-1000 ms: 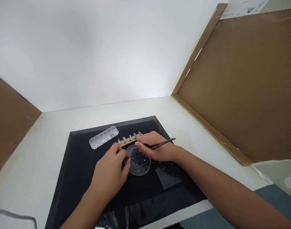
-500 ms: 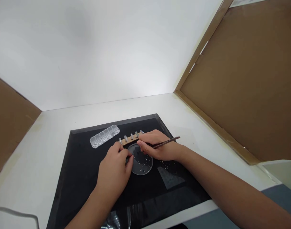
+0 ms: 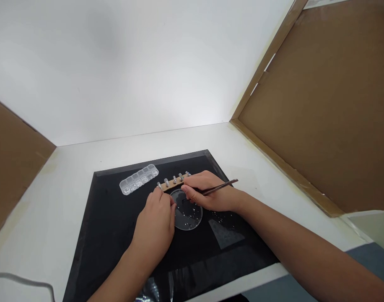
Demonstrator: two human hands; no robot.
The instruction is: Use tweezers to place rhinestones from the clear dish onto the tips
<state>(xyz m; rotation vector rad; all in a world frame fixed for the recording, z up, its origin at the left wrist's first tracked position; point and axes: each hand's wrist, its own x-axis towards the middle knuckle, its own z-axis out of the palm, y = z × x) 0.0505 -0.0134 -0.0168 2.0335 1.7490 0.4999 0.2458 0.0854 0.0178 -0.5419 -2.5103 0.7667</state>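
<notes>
On the black mat over the white worktop, we saw a clear compartment case at the left, then our left hand, fingers curled together by the left end of a tan strip bearing small shiny pieces; we could not tell whether it pinched anything. Before the strip lay a round clear dish with bright specks, and over its far right side our right hand pinched a slim brown tool.
</notes>
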